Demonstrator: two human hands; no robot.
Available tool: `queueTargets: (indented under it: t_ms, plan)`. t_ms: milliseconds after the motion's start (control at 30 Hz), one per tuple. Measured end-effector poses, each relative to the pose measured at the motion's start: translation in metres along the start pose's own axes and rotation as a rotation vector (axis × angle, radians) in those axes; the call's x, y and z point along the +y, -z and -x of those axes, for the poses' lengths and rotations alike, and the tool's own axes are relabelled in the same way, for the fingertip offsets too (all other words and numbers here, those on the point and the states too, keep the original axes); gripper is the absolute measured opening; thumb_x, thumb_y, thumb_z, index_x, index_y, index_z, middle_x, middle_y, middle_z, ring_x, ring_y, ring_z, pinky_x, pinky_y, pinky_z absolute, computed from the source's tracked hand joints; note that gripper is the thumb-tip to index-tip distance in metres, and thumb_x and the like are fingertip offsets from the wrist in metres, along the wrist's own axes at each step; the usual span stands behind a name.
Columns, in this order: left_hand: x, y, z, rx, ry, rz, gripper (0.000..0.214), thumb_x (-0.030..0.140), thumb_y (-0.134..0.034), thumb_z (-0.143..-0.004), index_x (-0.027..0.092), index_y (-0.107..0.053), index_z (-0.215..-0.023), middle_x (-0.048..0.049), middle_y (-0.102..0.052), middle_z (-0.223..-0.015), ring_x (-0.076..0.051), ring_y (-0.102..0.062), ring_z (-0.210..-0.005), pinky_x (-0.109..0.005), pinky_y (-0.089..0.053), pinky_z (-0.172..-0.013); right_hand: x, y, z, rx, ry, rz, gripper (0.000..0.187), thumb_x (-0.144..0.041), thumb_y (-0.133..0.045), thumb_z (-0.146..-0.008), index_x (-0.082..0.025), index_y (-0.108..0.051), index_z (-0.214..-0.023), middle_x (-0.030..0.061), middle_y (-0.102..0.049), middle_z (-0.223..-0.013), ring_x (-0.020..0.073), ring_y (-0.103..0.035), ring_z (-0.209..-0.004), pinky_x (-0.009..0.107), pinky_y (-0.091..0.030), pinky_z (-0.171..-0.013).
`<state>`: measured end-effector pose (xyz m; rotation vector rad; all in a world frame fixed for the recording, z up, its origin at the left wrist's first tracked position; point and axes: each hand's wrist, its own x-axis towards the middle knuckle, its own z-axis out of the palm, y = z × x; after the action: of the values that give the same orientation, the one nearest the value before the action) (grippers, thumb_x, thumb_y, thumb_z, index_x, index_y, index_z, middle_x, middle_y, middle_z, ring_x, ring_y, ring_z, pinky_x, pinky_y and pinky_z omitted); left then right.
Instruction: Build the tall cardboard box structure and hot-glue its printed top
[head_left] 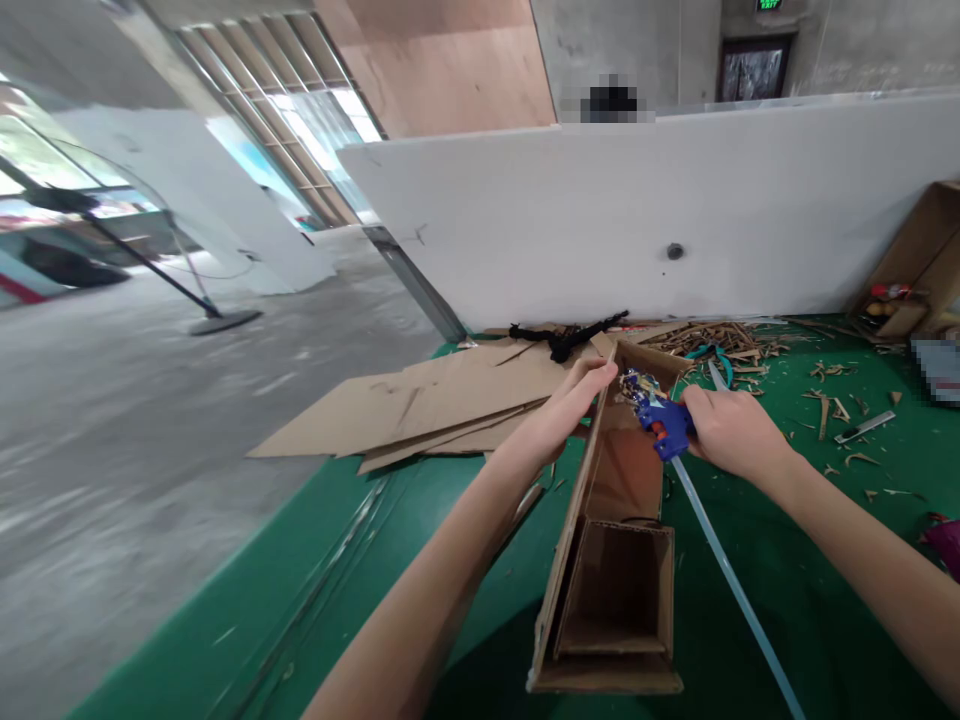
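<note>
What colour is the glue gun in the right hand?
Glue gun: blue, orange-red accents; head view.

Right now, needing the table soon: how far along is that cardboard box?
Done: the long cardboard box has walls up and a near-end insert. In hand: right hand holds the blue glue gun at its far end, left hand gripping a wall. Left, likely: the open top.

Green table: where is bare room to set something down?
Bare green table lies left of the long open cardboard box, nearer than the flat brown cardboard sheets, and right of the clear rod. Crowded beyond the right hand holding the blue glue gun: cardboard scraps.
</note>
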<state>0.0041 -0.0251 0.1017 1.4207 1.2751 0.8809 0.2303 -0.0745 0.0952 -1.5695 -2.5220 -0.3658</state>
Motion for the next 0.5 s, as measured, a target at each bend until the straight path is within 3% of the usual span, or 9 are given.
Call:
queueTargets:
  t_ms: [500]
  plan:
    - [0.0035, 0.0032, 0.0054, -0.032, 0.040, -0.060, 0.064, 0.079, -0.054, -0.081, 0.033, -0.053, -0.125, -0.0021, -0.062, -0.118, -0.028, -0.059, -0.110, -0.030, -0.049, -0.068, -0.0024, -0.0001, -0.0002, -0.025, -0.012, 0.033, 0.019, -0.027, -0.055, -0.095, -0.011, -0.057, -0.104, 0.0133, -0.074, -0.083, 0.0282, -0.074, -0.075, 0.031, -0.033, -0.054]
